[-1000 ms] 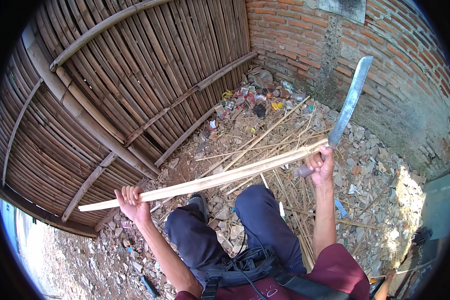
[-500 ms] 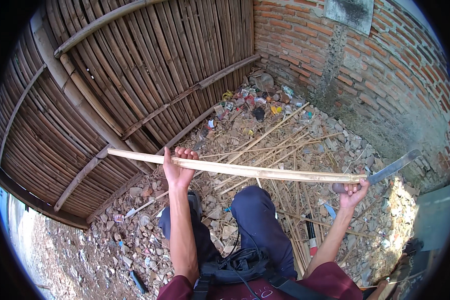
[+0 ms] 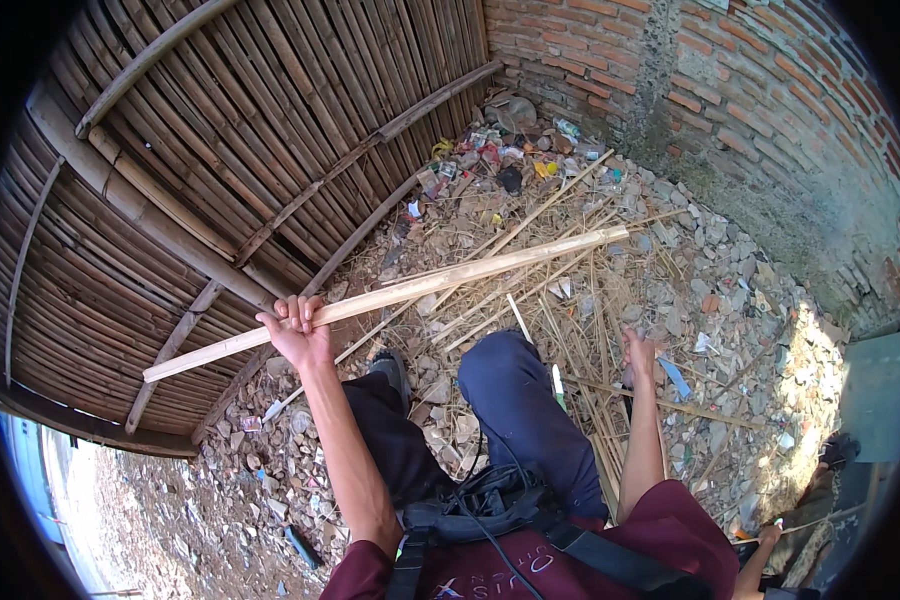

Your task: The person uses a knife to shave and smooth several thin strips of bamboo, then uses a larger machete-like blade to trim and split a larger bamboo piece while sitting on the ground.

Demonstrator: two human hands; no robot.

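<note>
My left hand (image 3: pixel 300 330) is closed around a long, pale split bamboo strip (image 3: pixel 470 270), gripping it left of its middle. The strip slants up to the right over the ground, its right end unsupported. My right hand (image 3: pixel 638 355) is a fist, low beside my right knee and apart from the strip. A dark handle end (image 3: pixel 627 378) shows at the fist, matching the machete held there half a second ago; its blade cannot be made out now. Thin bamboo strips (image 3: pixel 560 270) lie scattered on the rubble in front of my knees.
A bamboo-slat wall (image 3: pixel 270 140) rises on the left, a brick wall (image 3: pixel 730 90) at the back right. Stones and litter (image 3: pixel 510 160) cover the ground between. At the lower right edge another person's arm (image 3: pixel 760 560) shows, near a grey-green panel (image 3: pixel 880 400).
The strip's right end has left my right hand and swung up and away. My right hand has moved left and down, the machete blade dropping from sight. My left hand has shifted left.
</note>
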